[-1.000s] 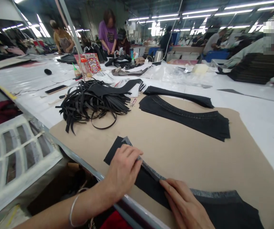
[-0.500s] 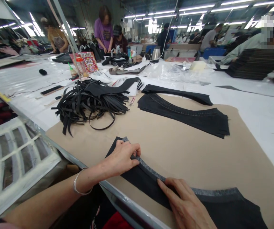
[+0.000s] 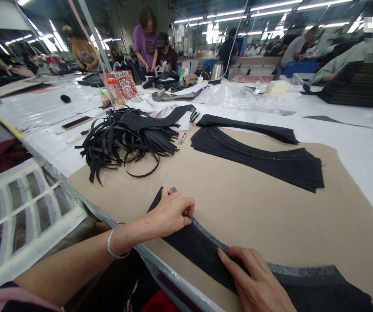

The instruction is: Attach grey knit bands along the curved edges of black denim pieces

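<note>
- Grip, left hand [image 3: 170,214]: fingers curled, pinching the grey edge strip [image 3: 210,236] of the black fabric piece [image 3: 196,249] near its upper-left end.
- Grip, right hand [image 3: 257,281]: fingers laid flat and close together, pressing the same piece down; nothing enclosed.
- Black fabric piece: lies on the tan cardboard sheet [image 3: 254,212] at the near side of the table [image 3: 355,147]. Its long axis runs from upper left to lower right, spanning both hands; the left hand is nearer the free end.
- Edges: metal table rim [image 3: 160,265] just beside the piece's near side, below the left wrist.
- Open room: bare cardboard beyond the strip; stack of curved black pieces [image 3: 264,160] and bundle of black strips [image 3: 124,138] lie well apart, farther back.
</note>
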Motion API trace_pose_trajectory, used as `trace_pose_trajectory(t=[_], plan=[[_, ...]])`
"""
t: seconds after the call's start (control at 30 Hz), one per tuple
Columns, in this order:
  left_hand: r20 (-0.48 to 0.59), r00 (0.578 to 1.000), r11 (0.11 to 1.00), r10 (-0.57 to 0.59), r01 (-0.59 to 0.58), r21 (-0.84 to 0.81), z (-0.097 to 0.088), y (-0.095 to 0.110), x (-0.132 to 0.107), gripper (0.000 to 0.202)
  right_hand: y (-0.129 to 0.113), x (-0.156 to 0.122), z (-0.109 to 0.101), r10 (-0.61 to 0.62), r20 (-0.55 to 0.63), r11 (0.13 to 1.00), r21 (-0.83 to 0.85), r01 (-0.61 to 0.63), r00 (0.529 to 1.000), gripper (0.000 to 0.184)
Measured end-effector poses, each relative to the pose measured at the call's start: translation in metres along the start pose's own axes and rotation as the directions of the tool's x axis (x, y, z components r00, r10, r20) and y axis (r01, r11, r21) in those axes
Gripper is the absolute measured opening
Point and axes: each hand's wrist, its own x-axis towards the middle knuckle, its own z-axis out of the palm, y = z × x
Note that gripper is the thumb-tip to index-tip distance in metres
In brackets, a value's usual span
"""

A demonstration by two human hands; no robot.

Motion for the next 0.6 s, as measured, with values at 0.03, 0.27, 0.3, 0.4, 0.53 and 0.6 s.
trace_pose_trajectory(t=[0.03, 0.27, 0.3, 0.4, 0.53, 0.6], plan=[[0.002, 1.000, 1.000, -0.009, 0.009, 0.001, -0.001, 0.001, 0.000, 0.005, 0.000, 0.000, 0.001, 0.001, -0.004, 1.000, 0.002, -0.001, 1.000, 0.056], [0.009, 1.000, 1.000, -0.016, 0.016, -0.001, 0.000, -0.002, 0.003, 0.007, 0.001, -0.003, 0.003, -0.020, -0.043, 0.999, -0.032, 0.018, 0.999, 0.051], [0.014, 1.000, 1.000, -0.010, 0.010, 0.002, 0.001, -0.004, 0.004, 0.007, -0.001, -0.001, 0.003, -0.037, -0.054, 0.998, -0.044, 0.035, 0.998, 0.050], [0.019, 0.999, 1.000, 0.025, -0.026, 0.017, 0.003, -0.006, 0.006, 0.010, -0.013, 0.014, 0.006, -0.073, -0.071, 0.995, -0.076, 0.068, 0.995, 0.050], [-0.007, 0.998, 0.996, 0.058, -0.057, 0.068, 0.003, -0.006, 0.005, 0.014, -0.035, 0.046, 0.020, -0.042, -0.033, 0.994, -0.100, 0.038, 0.999, 0.062], [-0.022, 0.998, 0.995, 0.056, -0.054, 0.084, 0.002, -0.009, 0.004, 0.016, -0.042, 0.056, 0.030, -0.001, -0.025, 0.992, -0.126, -0.002, 1.000, 0.059]])
